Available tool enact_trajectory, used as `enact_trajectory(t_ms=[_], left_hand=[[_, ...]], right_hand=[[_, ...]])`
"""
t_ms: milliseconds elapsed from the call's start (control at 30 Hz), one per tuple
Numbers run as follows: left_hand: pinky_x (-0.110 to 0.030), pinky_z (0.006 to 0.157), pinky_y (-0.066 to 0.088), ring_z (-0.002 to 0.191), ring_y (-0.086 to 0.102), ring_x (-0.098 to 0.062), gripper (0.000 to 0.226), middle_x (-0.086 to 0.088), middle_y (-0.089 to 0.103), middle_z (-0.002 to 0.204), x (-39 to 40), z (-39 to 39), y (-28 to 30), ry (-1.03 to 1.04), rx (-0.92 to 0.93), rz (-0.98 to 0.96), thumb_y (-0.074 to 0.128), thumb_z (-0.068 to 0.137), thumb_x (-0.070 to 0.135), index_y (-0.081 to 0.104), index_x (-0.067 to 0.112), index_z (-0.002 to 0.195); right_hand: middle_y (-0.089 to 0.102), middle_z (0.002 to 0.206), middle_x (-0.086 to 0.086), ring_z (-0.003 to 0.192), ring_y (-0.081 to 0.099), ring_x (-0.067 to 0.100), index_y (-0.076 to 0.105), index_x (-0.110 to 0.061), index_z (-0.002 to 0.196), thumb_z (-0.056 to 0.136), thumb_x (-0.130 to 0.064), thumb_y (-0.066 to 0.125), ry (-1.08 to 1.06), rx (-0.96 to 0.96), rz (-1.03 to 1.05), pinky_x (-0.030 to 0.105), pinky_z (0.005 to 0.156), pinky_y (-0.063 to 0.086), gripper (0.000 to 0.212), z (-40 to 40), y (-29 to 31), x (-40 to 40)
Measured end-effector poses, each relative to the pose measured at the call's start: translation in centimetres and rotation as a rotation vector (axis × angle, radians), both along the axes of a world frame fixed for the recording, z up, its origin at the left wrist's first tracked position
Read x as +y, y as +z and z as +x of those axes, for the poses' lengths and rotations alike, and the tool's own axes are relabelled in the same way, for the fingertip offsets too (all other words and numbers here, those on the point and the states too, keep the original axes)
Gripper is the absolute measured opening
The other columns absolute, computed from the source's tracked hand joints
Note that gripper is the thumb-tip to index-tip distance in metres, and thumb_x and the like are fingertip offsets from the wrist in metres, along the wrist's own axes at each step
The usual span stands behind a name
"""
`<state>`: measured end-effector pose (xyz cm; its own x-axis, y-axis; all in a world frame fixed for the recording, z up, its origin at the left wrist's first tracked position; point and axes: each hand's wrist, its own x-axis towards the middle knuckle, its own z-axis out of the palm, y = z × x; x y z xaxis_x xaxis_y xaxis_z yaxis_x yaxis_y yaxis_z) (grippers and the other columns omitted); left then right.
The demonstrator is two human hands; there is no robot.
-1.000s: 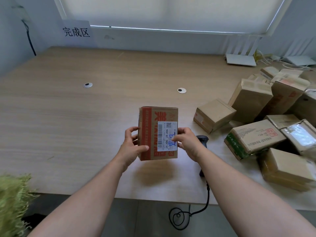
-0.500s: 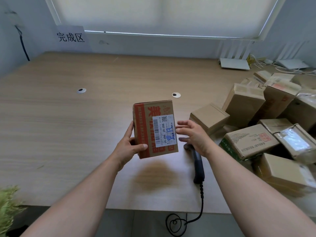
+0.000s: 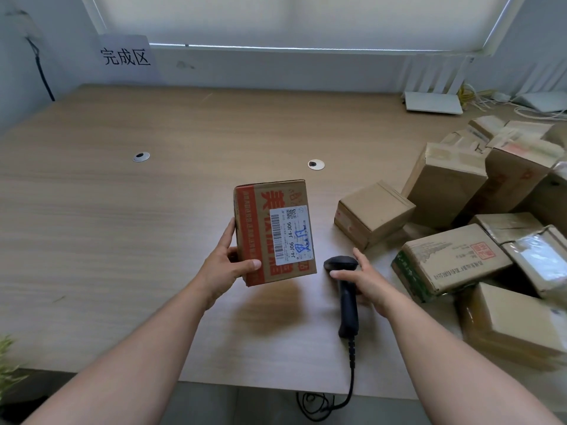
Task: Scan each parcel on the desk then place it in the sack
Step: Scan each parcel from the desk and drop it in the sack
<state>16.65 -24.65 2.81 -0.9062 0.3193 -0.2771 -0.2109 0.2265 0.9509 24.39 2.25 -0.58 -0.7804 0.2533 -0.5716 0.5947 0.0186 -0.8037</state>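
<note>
My left hand [image 3: 225, 265] grips a brown parcel with red print [image 3: 270, 210] above the desk, its white barcode label facing me. A black corded scanner [image 3: 346, 289] lies on the desk just right of the parcel. My right hand [image 3: 366, 277] rests over the scanner's handle with fingers spread, thumb touching its head, not closed around it. A pile of several cardboard parcels [image 3: 454, 259] fills the desk's right side. At the lower left edge a green fibrous thing [image 3: 7, 363] shows; I cannot tell what it is.
The wooden desk [image 3: 122, 225] has two round cable grommets, one at the left [image 3: 141, 156] and one nearer the middle [image 3: 316, 164]. A paper sign [image 3: 125, 56] hangs on the back wall. White routers [image 3: 432, 102] and cables sit at the back right. The scanner's cord drops over the front edge.
My right hand has let go of the parcel and dropped down to the scanner. The left hand alone now holds the parcel, tilted slightly.
</note>
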Motion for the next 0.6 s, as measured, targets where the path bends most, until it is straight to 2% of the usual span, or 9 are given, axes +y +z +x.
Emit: enact_trajectory(t_ms=[67,100,167,200,300,367,467,600], left_hand=[[-0.036,0.091,0.051,0.102,0.065,-0.018,0.098,-0.009,0.066,0.108,0.1,0.2,-0.1,0.003,0.004,-0.018,0.07,0.083,0.002,0.014,0.051,0.147],[-0.035,0.09,0.052,0.101,0.066,-0.018,0.098,-0.008,0.066,0.107,0.1,0.3,-0.2,0.005,0.005,-0.029,0.07,0.083,0.002,0.014,0.052,0.146],[-0.033,0.088,0.052,0.099,0.067,-0.017,0.098,-0.007,0.067,0.107,-0.1,0.6,-0.2,0.021,0.001,-0.046,0.07,0.083,0.003,0.014,0.053,0.146],[-0.032,0.088,0.052,0.099,0.067,-0.016,0.097,-0.007,0.067,0.106,-0.2,0.7,-0.1,0.029,0.001,-0.055,0.07,0.083,0.003,0.014,0.053,0.145],[-0.032,0.088,0.052,0.099,0.066,-0.017,0.097,-0.008,0.066,0.105,-0.5,1.0,0.2,0.053,0.01,-0.084,0.07,0.083,0.003,0.015,0.053,0.145],[-0.036,0.092,0.051,0.099,0.065,-0.017,0.096,-0.007,0.067,0.103,-0.8,1.1,0.7,0.068,0.02,-0.088,0.069,0.083,0.002,0.015,0.053,0.145],[-0.041,0.096,0.05,0.1,0.066,-0.018,0.097,-0.006,0.068,0.102,-0.9,1.1,1.8,0.075,0.048,-0.084,0.069,0.084,0.002,0.015,0.052,0.146],[-0.043,0.095,0.05,0.098,0.067,-0.019,0.097,-0.007,0.068,0.103,-0.8,1.0,3.5,0.083,0.09,-0.067,0.069,0.084,0.003,0.014,0.051,0.147]], right_hand=[[0.044,0.145,0.014,0.094,0.057,0.019,0.011,-0.027,0.156,0.085,-0.005,0.071,-0.061,0.038,-0.101,0.027,0.067,0.047,0.096,-0.4,-0.6,-0.2],[0.054,0.133,0.018,0.083,0.06,0.02,0.01,-0.028,0.156,0.084,-0.001,0.07,-0.098,0.053,-0.156,0.029,0.062,0.051,0.098,-0.7,-1.1,-0.2],[0.064,0.106,0.025,0.071,0.063,0.031,0.014,-0.033,0.153,0.083,0.005,0.068,-0.152,0.063,-0.263,0.035,0.057,0.055,0.096,-0.9,-1.6,-0.3],[0.064,0.102,0.027,0.071,0.064,0.034,0.018,-0.035,0.151,0.083,0.005,0.067,-0.159,0.062,-0.288,0.039,0.057,0.056,0.093,-1.0,-1.7,-0.4],[0.062,0.102,0.028,0.07,0.066,0.034,0.027,-0.027,0.144,0.084,0.005,0.064,-0.152,0.081,-0.301,0.044,0.058,0.055,0.077,-0.8,-1.9,-0.9],[0.063,0.096,0.024,0.067,0.065,0.033,0.03,-0.024,0.14,0.087,0.001,0.062,-0.183,0.118,-0.339,0.04,0.055,0.054,0.067,-0.3,-1.8,-1.0],[0.063,0.096,0.021,0.065,0.065,0.035,0.033,-0.029,0.134,0.09,-0.009,0.063,-0.189,0.182,-0.389,0.036,0.053,0.053,0.057,0.7,-1.0,-1.0],[0.064,0.093,0.02,0.05,0.054,0.025,0.04,-0.029,0.132,0.083,-0.01,0.07,-0.18,0.31,-0.414,0.03,0.047,0.044,0.061,1.5,1.6,-1.0]])
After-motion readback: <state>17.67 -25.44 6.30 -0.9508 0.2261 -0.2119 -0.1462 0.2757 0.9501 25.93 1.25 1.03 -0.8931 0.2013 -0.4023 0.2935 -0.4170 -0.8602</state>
